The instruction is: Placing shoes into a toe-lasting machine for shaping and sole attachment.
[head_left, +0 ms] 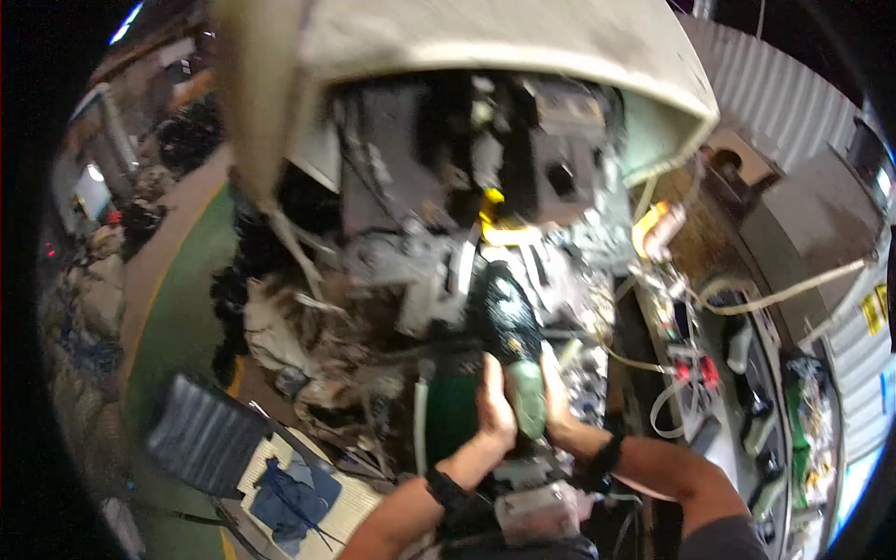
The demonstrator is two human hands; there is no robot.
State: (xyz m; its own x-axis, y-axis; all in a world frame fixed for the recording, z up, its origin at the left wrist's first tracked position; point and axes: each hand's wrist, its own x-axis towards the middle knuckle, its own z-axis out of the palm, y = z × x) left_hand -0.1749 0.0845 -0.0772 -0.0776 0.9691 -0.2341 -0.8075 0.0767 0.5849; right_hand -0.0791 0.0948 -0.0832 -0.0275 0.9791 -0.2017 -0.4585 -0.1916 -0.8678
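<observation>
Between my two hands is a shoe on a green last [527, 397], its far part glossy black and its near end green. My left hand [497, 406] presses along its left side, and my right hand [557, 397] lies along its right side. The black end points away from me, into the front of a machine [429, 289] with metal plates and a bright yellow part [495, 219]. Whether that end touches the machine's parts cannot be made out. Dark bands circle both my wrists.
A pale curved hood [504, 42] hangs over the machine. On the right, a rack [719, 439] holds several dark and green shoe-shaped pieces, with a hose [784, 299] above it. At lower left stands a black-backed chair [205, 434] with blue cloth [289, 499] on its seat.
</observation>
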